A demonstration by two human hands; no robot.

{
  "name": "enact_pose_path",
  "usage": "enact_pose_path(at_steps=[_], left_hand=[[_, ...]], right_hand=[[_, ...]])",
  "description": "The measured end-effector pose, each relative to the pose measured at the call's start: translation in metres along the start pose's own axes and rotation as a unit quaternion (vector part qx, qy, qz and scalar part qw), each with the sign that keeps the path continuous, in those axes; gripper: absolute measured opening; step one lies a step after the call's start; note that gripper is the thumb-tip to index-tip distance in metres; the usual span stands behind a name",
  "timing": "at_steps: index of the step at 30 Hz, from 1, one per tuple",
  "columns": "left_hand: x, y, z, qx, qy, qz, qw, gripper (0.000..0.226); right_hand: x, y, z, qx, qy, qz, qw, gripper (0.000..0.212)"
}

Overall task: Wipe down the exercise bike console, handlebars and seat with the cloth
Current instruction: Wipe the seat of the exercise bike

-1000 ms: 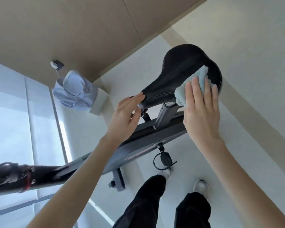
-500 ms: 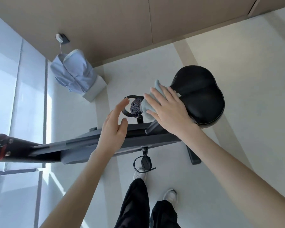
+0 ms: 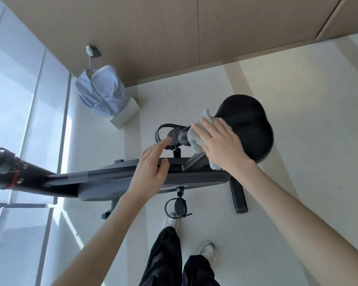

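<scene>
The seat (image 3: pixel 248 124) lies at two o'clock from the middle of the view, its wide black back end in plain sight. Its narrow nose is covered by the pale blue cloth (image 3: pixel 195 134) and by the right hand (image 3: pixel 221 145), which lies flat on the cloth with its fingers straight and slightly spread, pointing towards ten o'clock. A corner of the cloth hangs out below the wrist at five o'clock of the hand. The seat post is mostly hidden under both.

The left hand (image 3: pixel 151 168) is over the bike frame (image 3: pixel 103 178) at eight o'clock of the seat. It holds nothing: the fingers are straight and loosely together, the thumb apart. Whether it touches the frame cannot be told.

At nine o'clock the front end of the bike (image 3: pixel 0 164) is dark, blurred and cut off by the edge. One pedal (image 3: pixel 170 135) shows beyond the frame, partly behind the left fingertips. At eleven o'clock a blue fabric bundle (image 3: pixel 101 93) sits on a white box; what it is cannot be made out.
</scene>
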State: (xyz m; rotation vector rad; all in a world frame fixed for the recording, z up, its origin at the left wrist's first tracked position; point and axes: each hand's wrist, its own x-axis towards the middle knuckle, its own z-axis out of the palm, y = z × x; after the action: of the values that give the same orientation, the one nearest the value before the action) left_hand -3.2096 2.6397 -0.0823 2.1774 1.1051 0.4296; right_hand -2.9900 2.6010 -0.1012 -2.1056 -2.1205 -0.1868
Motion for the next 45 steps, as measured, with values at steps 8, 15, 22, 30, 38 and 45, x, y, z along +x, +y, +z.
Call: enact_pose_path(at_steps=[8, 15, 22, 30, 38, 45], left_hand=[[0.020, 0.019, 0.030, 0.163, -0.045, 0.092, 0.981, 0.054], [0.041, 0.011, 0.031, 0.200, -0.048, 0.099, 0.974, 0.049], [0.060, 0.018, 0.018, 0.159, -0.006, 0.127, 0.979, 0.039], [0.059, 0.017, 0.014, 0.127, -0.019, 0.116, 0.985, 0.039], [0.051, 0.032, 0.019, 0.131, -0.047, 0.057, 0.989, 0.044], [0.046, 0.049, 0.031, 0.145, -0.020, 0.006, 0.989, 0.046]], right_hand=[[-0.054, 0.036, -0.021, 0.028, -0.062, 0.197, 0.978, 0.045], [-0.013, 0.036, -0.012, 0.047, -0.114, 0.300, 0.946, 0.061], [0.050, 0.069, 0.001, 0.077, -0.112, 0.286, 0.949, 0.059], [0.086, 0.048, -0.001, 0.088, -0.129, 0.160, 0.975, 0.053], [0.043, 0.027, -0.006, 0.137, -0.068, 0.008, 0.988, 0.037], [-0.017, 0.066, -0.024, 0.136, -0.109, -0.003, 0.985, 0.055]])
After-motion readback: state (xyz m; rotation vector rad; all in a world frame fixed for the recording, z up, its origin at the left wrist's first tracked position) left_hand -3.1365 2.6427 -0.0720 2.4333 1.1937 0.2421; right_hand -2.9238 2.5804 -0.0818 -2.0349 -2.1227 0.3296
